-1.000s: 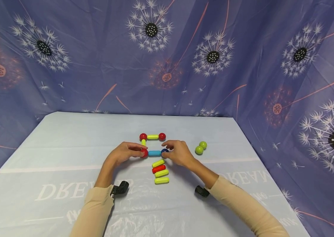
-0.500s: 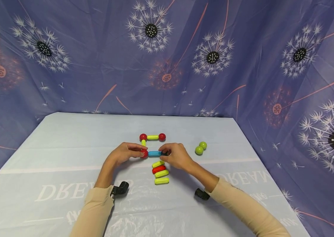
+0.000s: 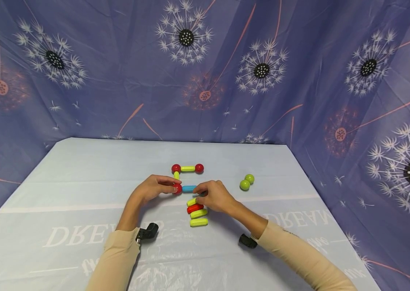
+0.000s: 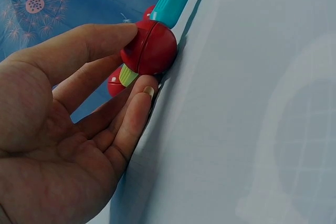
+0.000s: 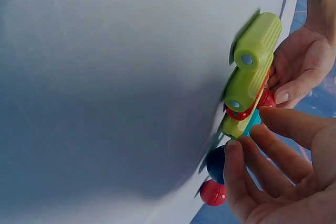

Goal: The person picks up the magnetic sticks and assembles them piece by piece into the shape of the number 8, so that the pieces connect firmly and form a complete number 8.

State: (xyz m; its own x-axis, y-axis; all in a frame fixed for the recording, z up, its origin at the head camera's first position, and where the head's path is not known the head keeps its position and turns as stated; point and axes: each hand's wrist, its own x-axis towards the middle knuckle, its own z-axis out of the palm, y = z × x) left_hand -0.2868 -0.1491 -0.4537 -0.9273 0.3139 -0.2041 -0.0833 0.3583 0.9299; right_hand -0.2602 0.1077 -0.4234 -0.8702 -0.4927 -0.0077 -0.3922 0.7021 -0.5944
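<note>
My left hand [image 3: 155, 188] pinches a glossy red ball [image 4: 152, 48] between thumb and fingers. From that ball a blue rod [image 3: 189, 188] runs right to a dark blue ball [image 5: 216, 164], which my right hand hides in the head view. My right hand [image 3: 215, 195] has its bent fingers spread around the near end of a yellow-green rod [image 5: 234, 126], with the thumb tip at that end; no firm grip on it shows. A yellow-green rod [image 3: 177, 175] leads from the held ball to a far red ball [image 3: 176, 169].
Beyond the hands, a yellow-green rod [image 3: 188, 168] joins the far ball to another red ball [image 3: 199, 168]. Below my right hand lie a red rod [image 3: 194, 208] and two more yellow-green rods [image 3: 199, 222]. Two green balls [image 3: 244, 185] sit to the right on the cloth-covered table [image 3: 92, 169].
My right hand has moved from the dark blue ball toward me, to the nearest yellow-green rod of the row. My left hand has stayed on the red ball.
</note>
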